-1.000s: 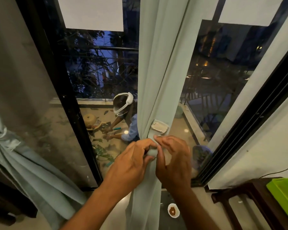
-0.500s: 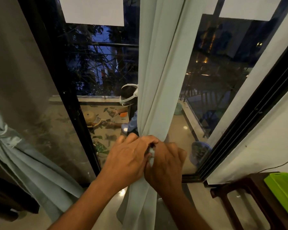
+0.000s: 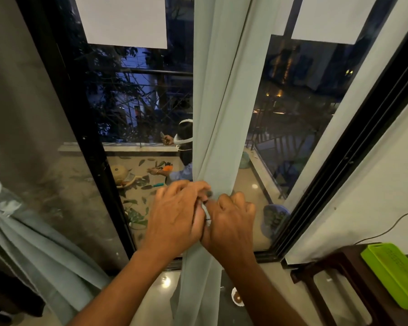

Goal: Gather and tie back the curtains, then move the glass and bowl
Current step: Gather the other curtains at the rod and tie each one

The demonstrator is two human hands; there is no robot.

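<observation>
The 2 hands, left hand (image 3: pixel 174 215) and right hand (image 3: pixel 229 220), press together, pinching the tie strap (image 3: pixel 206 211) around the gathered curtain (image 3: pixel 218 128) at 12 o'clock. Probably the next move is fastening it. The bowl (image 3: pixel 237 297) waits at 6 o'clock.

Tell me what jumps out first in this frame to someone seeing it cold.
Dead centre, the left hand and right hand are pressed together around the gathered pale green curtain, pinching a tie strap at its waist. Behind it stands the dark sliding glass door. At far left a second curtain already hangs tied back, and a lime-green tray sits on a dark wooden table at lower right.
</observation>
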